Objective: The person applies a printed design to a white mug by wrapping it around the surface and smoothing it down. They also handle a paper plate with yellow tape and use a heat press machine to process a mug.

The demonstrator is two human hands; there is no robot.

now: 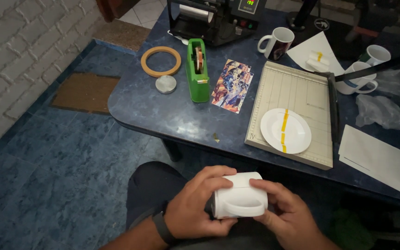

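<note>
**Two hands grip a white mug on its side above the lap**

Low in the centre of the frame, a white mug (240, 201) lies sideways, handle toward the camera; the left hand (199, 208) wraps its base end, fingers closed over the top; the right hand (285, 214) clamps the open end, thumb on the wall. It looks stiff, glazed and slippery, likely breakable if dropped; the body offers a surer hold than the thin handle. Above, a blue table (163, 115) carries a green tape dispenser (197, 69), a colourful printed sheet (232, 85), and a paper cutter (297, 111) holding a white plate (297, 134); other mugs (276, 42) stand at upper right.
</note>
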